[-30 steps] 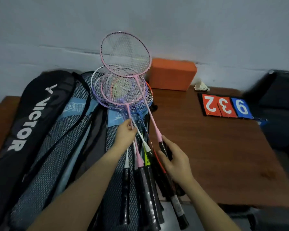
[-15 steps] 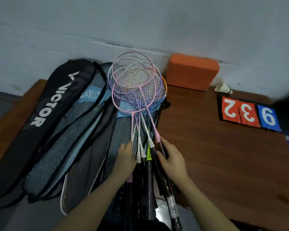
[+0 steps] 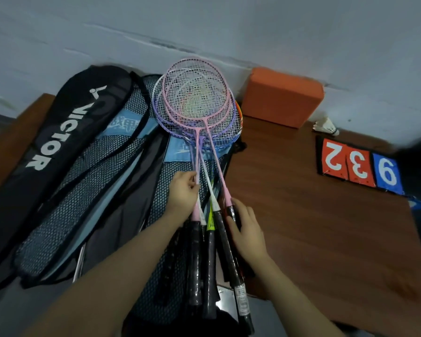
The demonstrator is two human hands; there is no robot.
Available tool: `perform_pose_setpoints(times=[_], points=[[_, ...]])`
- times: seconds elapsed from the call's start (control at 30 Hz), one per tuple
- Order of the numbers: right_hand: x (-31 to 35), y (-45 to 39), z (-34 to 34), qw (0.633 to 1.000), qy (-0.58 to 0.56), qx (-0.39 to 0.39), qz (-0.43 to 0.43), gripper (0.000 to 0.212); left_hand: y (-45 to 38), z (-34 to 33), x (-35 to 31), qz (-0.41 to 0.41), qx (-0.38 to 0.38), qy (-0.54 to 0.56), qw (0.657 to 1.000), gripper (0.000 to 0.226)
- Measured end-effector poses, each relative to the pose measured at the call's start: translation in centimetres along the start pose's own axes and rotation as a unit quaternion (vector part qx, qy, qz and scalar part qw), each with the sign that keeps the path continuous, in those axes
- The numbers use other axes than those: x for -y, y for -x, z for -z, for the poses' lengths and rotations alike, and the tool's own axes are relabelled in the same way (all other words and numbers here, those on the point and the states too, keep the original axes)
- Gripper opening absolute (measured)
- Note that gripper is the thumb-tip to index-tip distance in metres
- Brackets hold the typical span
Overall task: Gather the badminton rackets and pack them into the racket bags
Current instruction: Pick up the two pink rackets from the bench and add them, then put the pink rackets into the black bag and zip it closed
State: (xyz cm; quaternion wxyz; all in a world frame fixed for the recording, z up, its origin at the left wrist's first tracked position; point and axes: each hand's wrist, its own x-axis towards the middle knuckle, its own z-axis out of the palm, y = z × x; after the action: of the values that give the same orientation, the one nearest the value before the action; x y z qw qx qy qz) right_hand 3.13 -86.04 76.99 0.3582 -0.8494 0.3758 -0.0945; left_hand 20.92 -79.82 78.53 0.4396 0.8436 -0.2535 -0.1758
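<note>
Several badminton rackets (image 3: 197, 103) lie stacked, pink, purple and blue heads overlapping toward the wall, black handles (image 3: 210, 263) pointing at me. They rest on a blue mesh racket bag (image 3: 180, 152). My left hand (image 3: 182, 193) pinches the thin shafts just above the handles. My right hand (image 3: 247, 234) rests on the handles at the right side of the bundle, fingers wrapped over the rightmost pink racket's grip. A black VICTOR racket bag (image 3: 66, 132) and another blue mesh bag (image 3: 83, 190) lie to the left.
All of this sits on a brown wooden table (image 3: 301, 227) against a grey wall. An orange block (image 3: 281, 96) stands behind the racket heads. A white shuttlecock (image 3: 326, 125) and red and blue score cards (image 3: 360, 164) lie at the right.
The lifted pink racket has come down onto the stack, so the heads now overlap closely. Both hands have stayed at the shafts and handles. The camera view shifted.
</note>
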Motion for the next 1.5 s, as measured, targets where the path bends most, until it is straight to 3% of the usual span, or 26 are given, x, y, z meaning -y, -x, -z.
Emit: perform_pose_setpoints(times=[0.13,0.27,0.5,0.67,0.77,1.03,1.17,1.3,1.5], points=[[0.0,-0.3,-0.2,0.997,0.075,-0.015,0.013,0.044,1.0,0.2,0.8,-0.056,0.012,-0.032,0.998,0.035],[0.3,-0.6,-0.2,0.984,0.160,-0.038,0.066,0.052,4.9,0.9,2.8,-0.145,0.064,-0.199,0.967,0.055],[0.8,-0.6,-0.8,0.982,0.178,-0.050,0.039,0.043,5.3,1.4,2.9,-0.147,0.142,-0.322,0.924,0.074],[3.6,0.0,-1.9,0.987,0.131,-0.090,0.034,0.042,4.0,4.2,3.5,-0.201,0.111,-0.346,0.910,0.042],[6.4,-0.2,-3.0,0.987,0.115,-0.104,0.051,0.046,3.1,7.2,4.3,-0.223,0.088,-0.345,0.907,0.043],[17.3,-3.4,-12.2,0.992,0.032,-0.090,0.087,0.042,-1.5,20.8,12.7,-0.166,0.022,-0.317,0.934,0.033],[22.8,-5.1,-18.4,0.996,0.017,-0.063,0.067,0.036,-4.1,27.3,18.4,-0.091,0.064,-0.332,0.937,0.037],[26.8,-6.2,-23.3,0.999,0.014,-0.013,0.050,0.034,-5.0,30.0,21.8,-0.083,0.094,-0.332,0.935,0.048],[29.4,-8.1,-27.0,0.997,0.073,0.001,0.040,0.034,-5.8,30.0,24.0,-0.052,0.123,-0.362,0.923,0.067]])
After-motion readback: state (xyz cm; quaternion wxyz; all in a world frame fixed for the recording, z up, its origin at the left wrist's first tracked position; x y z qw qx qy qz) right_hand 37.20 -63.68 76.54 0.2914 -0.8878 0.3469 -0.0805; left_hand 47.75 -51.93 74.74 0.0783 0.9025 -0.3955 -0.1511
